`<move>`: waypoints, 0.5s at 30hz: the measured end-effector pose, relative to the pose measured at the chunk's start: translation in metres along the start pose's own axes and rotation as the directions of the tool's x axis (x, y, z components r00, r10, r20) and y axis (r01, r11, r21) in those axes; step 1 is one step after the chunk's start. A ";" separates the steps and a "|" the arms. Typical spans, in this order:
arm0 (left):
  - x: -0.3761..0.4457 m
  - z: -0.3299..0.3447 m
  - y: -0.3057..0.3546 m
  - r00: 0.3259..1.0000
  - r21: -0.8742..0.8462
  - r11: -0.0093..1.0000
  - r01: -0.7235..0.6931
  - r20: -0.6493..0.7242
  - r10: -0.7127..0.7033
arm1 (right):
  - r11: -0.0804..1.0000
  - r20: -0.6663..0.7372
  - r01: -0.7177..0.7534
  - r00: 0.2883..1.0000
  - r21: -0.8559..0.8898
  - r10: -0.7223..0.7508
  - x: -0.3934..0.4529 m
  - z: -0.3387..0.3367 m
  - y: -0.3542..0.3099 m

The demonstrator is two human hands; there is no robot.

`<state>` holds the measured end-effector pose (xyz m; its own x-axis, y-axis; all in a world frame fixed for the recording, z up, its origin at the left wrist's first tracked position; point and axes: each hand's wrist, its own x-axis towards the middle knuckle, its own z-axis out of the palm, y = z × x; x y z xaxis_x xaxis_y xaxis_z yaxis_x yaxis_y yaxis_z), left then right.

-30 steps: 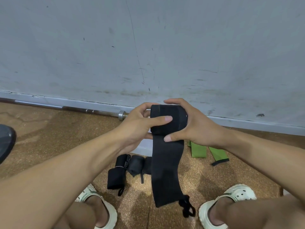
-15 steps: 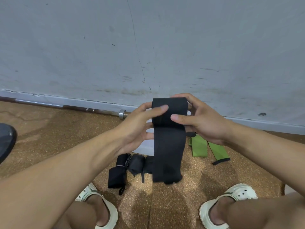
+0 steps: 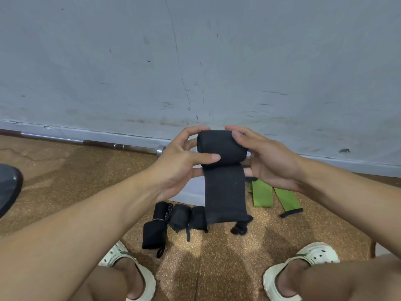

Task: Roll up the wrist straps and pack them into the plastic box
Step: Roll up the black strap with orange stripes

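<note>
Both hands are clamped on one black wrist strap [image 3: 223, 170]: the left hand [image 3: 180, 164] pinches the roll's near end with thumb across its front, the right hand [image 3: 269, 161] cups the far end, fingers curled over the top; below them a loose tail hangs down, its loop dangling near the floor; so the rolling looks to be in hand and perhaps half done; the next move calls for turning the roll down the tail while keeping it tight and square; beneath the left hand lie rolled black straps [image 3: 178, 218]; beneath the right, green straps [image 3: 273, 195] lie unrolled; a pale box edge [image 3: 191, 193] shows behind the strap, probably the plastic box.
</note>
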<state>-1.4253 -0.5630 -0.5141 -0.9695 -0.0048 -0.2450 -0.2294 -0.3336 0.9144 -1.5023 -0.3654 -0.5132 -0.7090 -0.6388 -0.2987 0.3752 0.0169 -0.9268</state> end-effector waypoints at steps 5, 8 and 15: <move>-0.003 0.001 -0.004 0.998 0.107 0.992 -0.069 0.020 0.068 | 0.996 0.101 -0.075 0.992 -0.052 0.080 -0.001 -0.005 0.003; -0.003 0.002 -0.005 1.000 0.064 0.998 -0.003 -0.019 0.005 | 1.000 0.043 0.004 0.999 0.027 -0.005 0.000 -0.003 0.003; -0.006 0.007 0.001 0.968 -0.121 0.961 0.247 -0.009 -0.250 | 0.982 -0.035 0.176 0.983 -0.066 -0.179 0.002 -0.004 0.006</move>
<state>-1.4206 -0.5562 -0.5095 -0.8806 0.0698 -0.4688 -0.4496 -0.4360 0.7796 -1.5034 -0.3637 -0.5206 -0.7854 -0.6038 -0.1361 0.2043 -0.0453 -0.9779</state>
